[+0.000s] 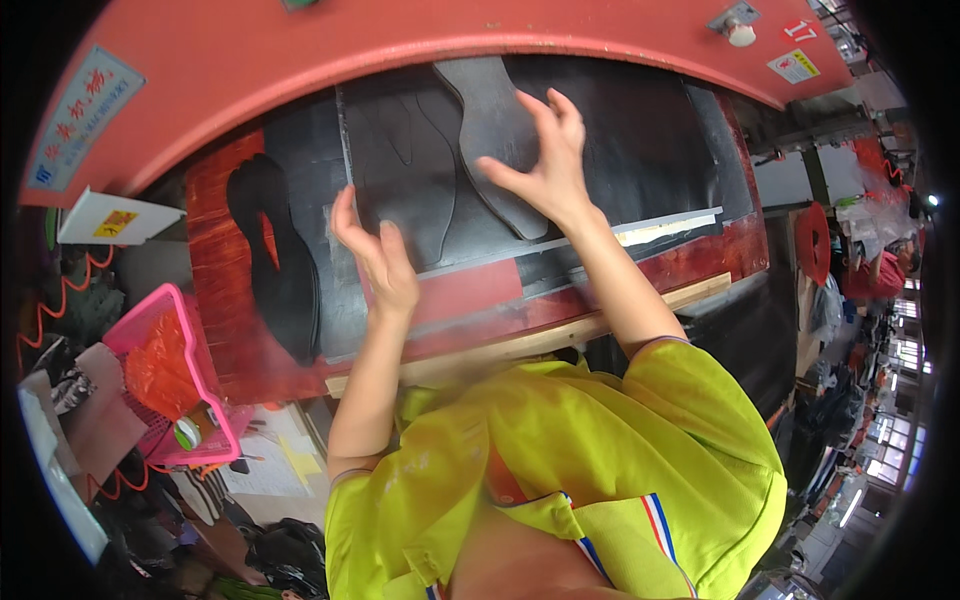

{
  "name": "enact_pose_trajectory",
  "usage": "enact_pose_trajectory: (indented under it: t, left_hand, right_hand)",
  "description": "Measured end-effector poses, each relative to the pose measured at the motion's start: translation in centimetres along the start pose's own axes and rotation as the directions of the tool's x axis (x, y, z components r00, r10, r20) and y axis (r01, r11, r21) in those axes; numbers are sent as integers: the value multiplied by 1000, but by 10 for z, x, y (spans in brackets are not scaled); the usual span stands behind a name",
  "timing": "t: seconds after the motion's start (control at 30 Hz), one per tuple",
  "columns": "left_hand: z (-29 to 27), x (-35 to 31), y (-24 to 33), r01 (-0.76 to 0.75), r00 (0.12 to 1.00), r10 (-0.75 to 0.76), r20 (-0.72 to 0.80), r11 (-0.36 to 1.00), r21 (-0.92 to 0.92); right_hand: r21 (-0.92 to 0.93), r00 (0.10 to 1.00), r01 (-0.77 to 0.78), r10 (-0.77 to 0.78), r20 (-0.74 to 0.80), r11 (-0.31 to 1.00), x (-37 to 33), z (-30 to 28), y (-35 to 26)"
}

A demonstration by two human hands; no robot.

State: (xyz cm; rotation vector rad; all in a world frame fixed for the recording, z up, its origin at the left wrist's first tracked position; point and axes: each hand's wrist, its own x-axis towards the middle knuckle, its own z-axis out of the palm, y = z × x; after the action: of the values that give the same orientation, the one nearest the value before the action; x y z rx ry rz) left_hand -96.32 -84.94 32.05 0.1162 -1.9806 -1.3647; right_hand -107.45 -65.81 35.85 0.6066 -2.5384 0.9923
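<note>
A black sheet (640, 140) lies on the work surface in front of me, with a sole-shaped outline (405, 190) in its left part. Beside that outline rests a grey sole-shaped plate (482, 120), long and narrow at the waist. My right hand (550, 165) is over the plate's right side, thumb and fingers spread; whether it touches cannot be told. Near the sheet's left edge, my left hand (378, 255) hovers with its fingers apart and nothing in it. Further left lie stacked black soles (285, 290), partly overlapping.
A red machine beam (430, 30) spans the far side above the surface. A wooden strip (470, 350) runs along the near edge. At left stand a pink basket (190, 340) holding orange plastic, and a white panel (120, 215). Coiled orange hoses (75, 280) hang there.
</note>
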Motion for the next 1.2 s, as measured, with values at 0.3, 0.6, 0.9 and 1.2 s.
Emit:
enact_pose_trajectory:
  t: [0.3, 0.6, 0.9, 1.2]
  left_hand:
    - [10, 228, 9, -528, 756, 653, -51, 655, 541]
    - [49, 169, -27, -570, 779, 611, 145, 591, 570]
    - [95, 43, -35, -330, 873, 95, 478, 837, 437]
    - [79, 8, -18, -292, 870, 40, 491, 845, 448]
  right_hand:
    - [21, 939, 103, -105, 327, 994, -61, -35, 49]
    - [-167, 985, 122, -100, 138, 978, 5, 21, 78]
    - [-144, 989, 97, -79, 126, 985, 1, 24, 79]
    - [-98, 978, 112, -92, 185, 989, -31, 2, 64]
